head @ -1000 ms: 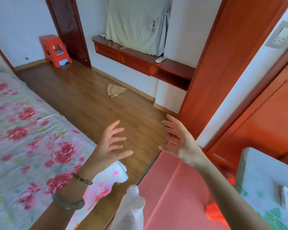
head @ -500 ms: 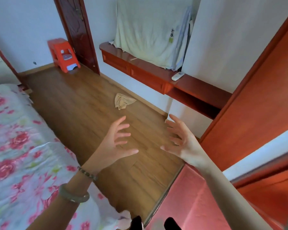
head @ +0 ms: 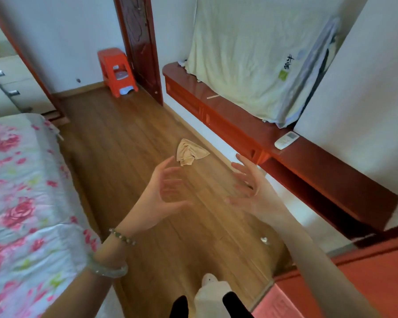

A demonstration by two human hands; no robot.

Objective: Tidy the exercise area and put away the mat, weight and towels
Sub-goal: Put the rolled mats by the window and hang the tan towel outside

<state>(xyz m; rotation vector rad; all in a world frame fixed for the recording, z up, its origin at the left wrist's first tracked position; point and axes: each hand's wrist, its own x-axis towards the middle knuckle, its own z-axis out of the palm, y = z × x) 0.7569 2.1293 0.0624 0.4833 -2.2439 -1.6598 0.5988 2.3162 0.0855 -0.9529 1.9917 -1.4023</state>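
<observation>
Both hands, the left hand [head: 161, 193] and right hand [head: 254, 191], are held apart with fingers spread, holding nothing, at mid-frame. A crumpled beige towel [head: 190, 152] lies on the wooden floor [head: 124, 145] just above them.

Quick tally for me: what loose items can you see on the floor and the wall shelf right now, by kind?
Towel, crumpled on the floor: 1
Plastic stool, orange, by the door: 1
Remote control on the shelf: 1
Cloth-covered object standing on the shelf: 1
Small unidentified bit on the floor: 1
Total: 5
No mat or weight is identifiable in this view.
</observation>
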